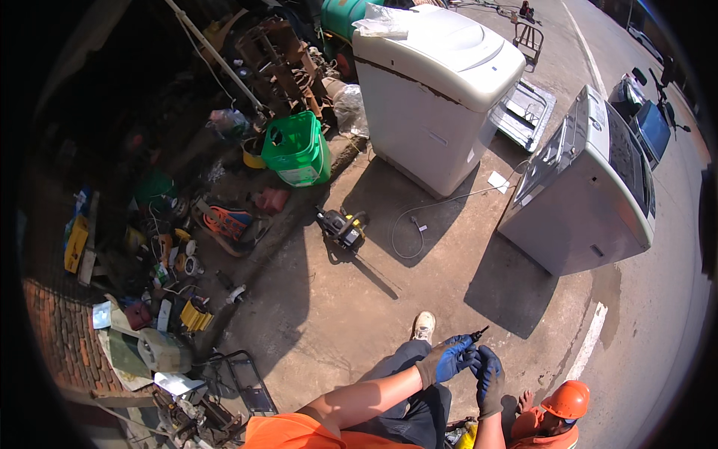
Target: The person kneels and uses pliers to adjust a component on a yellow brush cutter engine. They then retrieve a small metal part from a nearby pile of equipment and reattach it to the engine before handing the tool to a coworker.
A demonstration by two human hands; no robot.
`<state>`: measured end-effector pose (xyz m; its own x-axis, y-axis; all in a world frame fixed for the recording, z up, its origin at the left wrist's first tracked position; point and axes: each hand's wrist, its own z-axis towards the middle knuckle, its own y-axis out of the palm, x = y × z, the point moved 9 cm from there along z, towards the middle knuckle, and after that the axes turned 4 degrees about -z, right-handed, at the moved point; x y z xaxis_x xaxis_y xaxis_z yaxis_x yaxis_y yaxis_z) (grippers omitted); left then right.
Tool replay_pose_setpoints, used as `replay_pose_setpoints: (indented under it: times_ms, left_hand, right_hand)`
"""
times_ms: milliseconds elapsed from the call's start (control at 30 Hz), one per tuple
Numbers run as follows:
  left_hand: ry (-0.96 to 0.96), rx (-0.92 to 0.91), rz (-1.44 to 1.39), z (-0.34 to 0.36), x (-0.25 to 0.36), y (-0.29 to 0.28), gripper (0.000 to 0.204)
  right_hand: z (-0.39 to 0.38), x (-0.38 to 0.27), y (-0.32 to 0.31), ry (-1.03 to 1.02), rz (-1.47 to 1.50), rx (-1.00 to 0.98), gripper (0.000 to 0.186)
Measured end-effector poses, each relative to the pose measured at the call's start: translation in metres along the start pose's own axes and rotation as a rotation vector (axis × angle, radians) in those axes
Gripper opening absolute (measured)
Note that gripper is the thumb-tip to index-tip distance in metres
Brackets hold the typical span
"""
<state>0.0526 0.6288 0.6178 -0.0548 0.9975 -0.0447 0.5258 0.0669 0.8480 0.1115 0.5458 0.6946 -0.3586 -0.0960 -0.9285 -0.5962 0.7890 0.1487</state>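
In the head view, my left hand (449, 361), in a blue and grey glove, is closed on a small black tool (476, 337) with a thin tip pointing up and right. My right hand (490, 374), gloved alike, is closed just below and right of it; what its fingers hold, if anything, is too small to tell. My white shoe (425, 326) is on the concrete. Beyond it lies a black and yellow chainsaw (342, 228), bar toward me. A co-worker in an orange helmet (565, 400) is low beside my right arm, with a bare hand (526, 400) raised.
Two white washing machines (419, 112) (568, 217) stand ahead and right, a loose cord (421, 239) between them. A green bucket (295, 153), a cluttered heap (172, 262) and a black metal frame (247, 382) lie left. A road (658, 314) with a parked scooter (645, 131) runs along the right.
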Motion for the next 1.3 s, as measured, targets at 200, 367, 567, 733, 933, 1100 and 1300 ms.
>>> replay_pose_setpoints:
  times_ms: [200,367,567,733,933,1100,1300]
  left_hand:
    - [0.224,-0.262,-0.214,-0.111,0.071,0.007,0.026]
    - [0.395,-0.347,-0.31,-0.188,0.147,0.012,0.022]
    - [0.465,0.073,-0.096,-0.271,0.26,-0.016,0.02]
    - [0.621,0.537,0.656,-0.381,0.376,-0.098,0.029]
    - [0.808,1.161,0.766,-0.562,0.443,-0.191,0.041]
    - [0.568,1.562,0.666,-0.63,0.376,-0.307,0.042]
    - [0.355,1.696,0.49,-0.647,0.282,-0.32,0.034]
  right_hand:
    - [0.002,-0.031,0.171,0.221,0.033,-0.122,0.031]
    - [0.002,-0.034,0.279,0.261,-0.001,-0.319,0.028]
    - [0.026,-0.033,0.419,0.217,-0.097,-0.424,0.024]
    - [0.055,-0.042,0.523,0.116,-0.207,-0.483,0.026]
    - [0.101,-0.06,0.612,-0.044,-0.433,-0.688,0.026]
    - [0.123,-0.073,0.696,-0.037,-0.574,-0.85,0.026]
    - [0.144,-0.083,0.802,-0.011,-0.609,-1.087,0.032]
